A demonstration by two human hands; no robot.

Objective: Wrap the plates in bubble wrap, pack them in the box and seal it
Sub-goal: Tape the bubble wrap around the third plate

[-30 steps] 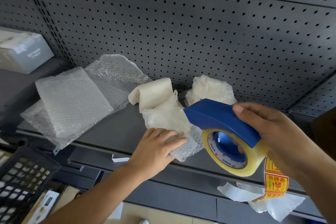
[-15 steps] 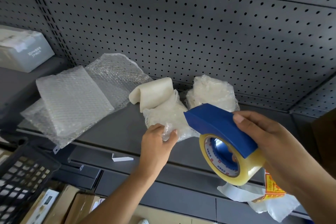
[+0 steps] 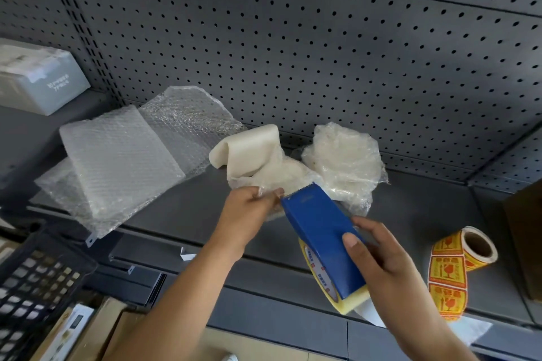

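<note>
From the head camera I see my left hand (image 3: pixel 249 209) reaching over the front of the grey shelf (image 3: pixel 176 214), fingers curled and pinching the near edge of a bubble-wrapped bundle (image 3: pixel 281 176) that lies on the shelf close to the pegboard back wall (image 3: pixel 293 38). A folded cream foam sheet (image 3: pixel 246 146) rests on top of that bundle. Just to its right, touching it, sits a second wrapped bundle (image 3: pixel 343 161), round like a plate under the film. My right hand (image 3: pixel 381 264) grips a blue tape dispenser (image 3: pixel 319 231) from above, thumb on its top face, with the roll of clear tape (image 3: pixel 334 287) hanging under it. The dispenser's toothed end is just beside my left fingertips; I cannot tell whether it touches the wrap. Left of the bundles lies a folded stack of bubble wrap (image 3: pixel 117 161) on a loose bubble wrap sheet (image 3: pixel 187 117). A roll of orange fragile stickers (image 3: pixel 457 261) lies on the shelf to the right, its strip trailing over the front edge, near a brown carton (image 3: pixel 525 237) cut off by the frame. A grey box (image 3: pixel 38 76) stands far left, and a black crate (image 3: pixel 35 278) sits below the shelf.
</note>
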